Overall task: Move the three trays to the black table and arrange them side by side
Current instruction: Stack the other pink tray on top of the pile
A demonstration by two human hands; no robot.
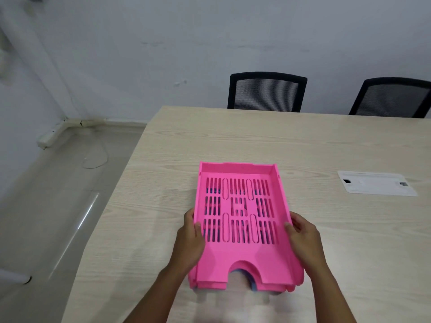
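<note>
The pink tray (240,220) is seen on top of a nested stack, with blue plastic showing through its slotted floor and in the arched cut-out at its near edge, so at least one blue tray (242,275) is judged to lie beneath; how many trays are stacked cannot be told for certain. The stack is set on the pale wood-grain bench (303,141), near its left edge and close to the person; whether it is resting or already just lifted cannot be told from the blurred near edge. The left hand (190,238) is closed on the left side wall, thumb over the rim and fingers hidden below it, and the right hand (303,236) is closed likewise on the right wall, so the stack is held between the two hands, about midway along its sides. Moulded plastic of this kind is judged to be light and stiff but smooth, and nested trays may slide apart if tilted; a level carry by both side walls, with fingers under the lowest tray, is judged safest. No black table is in view. Two black mesh chairs (267,92) are tucked at the far edge.
</note>
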